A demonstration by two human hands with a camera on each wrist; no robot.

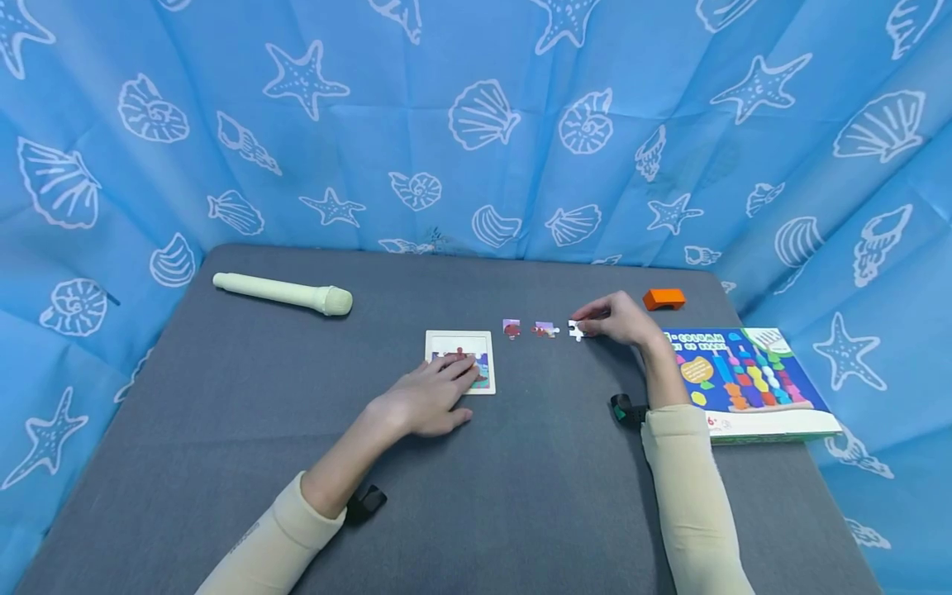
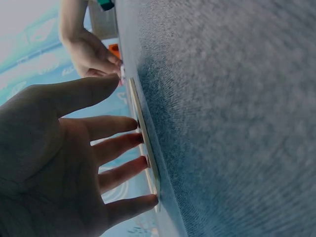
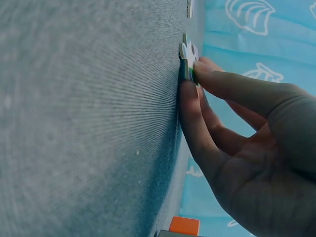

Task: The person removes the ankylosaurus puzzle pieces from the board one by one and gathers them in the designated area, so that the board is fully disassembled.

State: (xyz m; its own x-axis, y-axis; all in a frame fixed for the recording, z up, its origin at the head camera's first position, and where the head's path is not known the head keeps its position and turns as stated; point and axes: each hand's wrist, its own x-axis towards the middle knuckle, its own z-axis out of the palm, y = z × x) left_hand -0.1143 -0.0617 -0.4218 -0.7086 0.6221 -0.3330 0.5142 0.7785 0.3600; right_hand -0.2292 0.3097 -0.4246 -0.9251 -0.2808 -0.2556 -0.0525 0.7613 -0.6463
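Note:
A small white-framed puzzle board (image 1: pixel 492 382) lies on the grey table, part of its picture covered by my left hand (image 1: pixel 430 400). In the left wrist view the fingertips of my left hand (image 2: pixel 74 153) rest along the board's edge (image 2: pixel 148 143), fingers spread. My right hand (image 1: pixel 621 321) pinches a mostly white puzzle piece (image 1: pixel 576 330) at the table surface, right of the board. The right wrist view shows that piece (image 3: pixel 189 57) between thumb and fingers of my right hand (image 3: pixel 247 128). Two pink-and-red pieces (image 1: pixel 511 329) (image 1: pixel 545 330) lie in between.
A pale green microphone-shaped object (image 1: pixel 278 293) lies at the back left. Behind my right hand is an orange block (image 1: pixel 664 298). A colourful game box (image 1: pixel 766 423) lies at the right, partly behind the right forearm. A blue shell-patterned curtain (image 1: pixel 416 124) hangs behind the table.

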